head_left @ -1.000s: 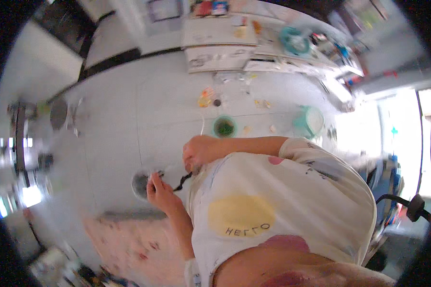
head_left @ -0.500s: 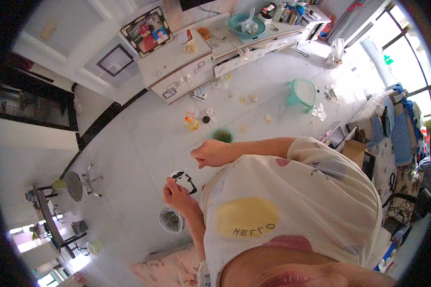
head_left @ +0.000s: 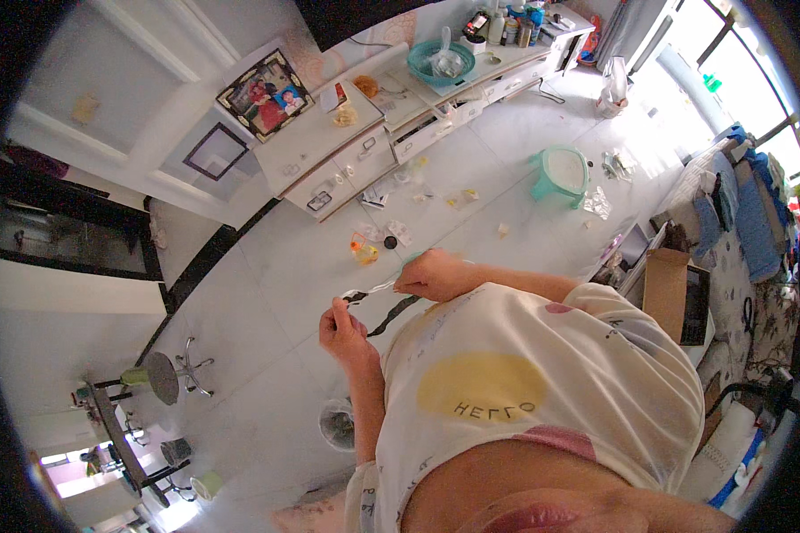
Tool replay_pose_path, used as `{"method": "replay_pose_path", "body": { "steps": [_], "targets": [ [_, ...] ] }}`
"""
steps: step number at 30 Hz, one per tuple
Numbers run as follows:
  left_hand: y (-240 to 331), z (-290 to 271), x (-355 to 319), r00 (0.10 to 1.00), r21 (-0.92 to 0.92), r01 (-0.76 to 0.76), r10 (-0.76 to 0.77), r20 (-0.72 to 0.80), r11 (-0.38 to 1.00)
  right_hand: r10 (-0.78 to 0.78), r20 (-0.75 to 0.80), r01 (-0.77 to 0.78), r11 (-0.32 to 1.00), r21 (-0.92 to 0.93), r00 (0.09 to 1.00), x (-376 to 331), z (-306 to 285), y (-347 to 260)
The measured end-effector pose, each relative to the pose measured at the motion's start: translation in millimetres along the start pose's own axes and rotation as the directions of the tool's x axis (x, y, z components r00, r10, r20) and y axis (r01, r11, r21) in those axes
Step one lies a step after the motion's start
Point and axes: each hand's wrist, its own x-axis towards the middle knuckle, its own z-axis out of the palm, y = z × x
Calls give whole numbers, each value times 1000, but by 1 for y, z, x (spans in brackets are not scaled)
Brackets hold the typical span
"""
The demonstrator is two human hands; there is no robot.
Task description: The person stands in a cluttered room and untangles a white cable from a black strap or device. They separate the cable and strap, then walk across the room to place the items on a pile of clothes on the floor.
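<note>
My left hand [head_left: 345,336] is closed in a pinch, holding one end of a thin, flexible black-and-clear strip [head_left: 393,314]. My right hand [head_left: 436,274] pinches the strip's clear, shiny part, so it spans the gap between both hands. A dark length of the strip slants down in front of my shirt. What the strip is made of cannot be told. Behind my right hand, a green tub [head_left: 410,258] is almost wholly hidden. Below my left hand, next to the forearm, stands a bin lined with a clear bag [head_left: 336,425].
On the tiled floor ahead lie an orange-and-clear item [head_left: 364,253], a black round piece [head_left: 390,242] and scattered wrappers. A teal stool [head_left: 561,175] stands farther right. A white cabinet [head_left: 329,178] lines the far wall, one drawer pulled out. Left is a round wheeled stool [head_left: 163,377].
My right hand has moved toward the left hand's strip and now grips it. The strip, earlier dangling from my left hand alone, is drawn out between both. The whole view has shifted slightly.
</note>
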Motion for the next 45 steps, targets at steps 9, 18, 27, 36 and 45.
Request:
{"method": "replay_pose_path", "body": {
  "steps": [9,18,27,36,45],
  "targets": [
    [27,-38,11,1000,-1,10,-10,4,1000,-64,-531,293,886,360,845,34,34,-24],
    [23,-75,3,998,-56,36,-33,59,998,56,-436,223,797,562,898,28,39,-70],
    [18,-85,-3,998,-23,53,-52,35,998,29,-144,59,822,567,989,17,43,-86],
    [12,-71,-8,1000,95,-12,10,23,995,109,-207,2,880,476,972,9,45,-75],
    [2,-61,-10,992,179,-80,61,106,981,-40,-286,148,918,368,957,6,44,-62]
  ]
}}
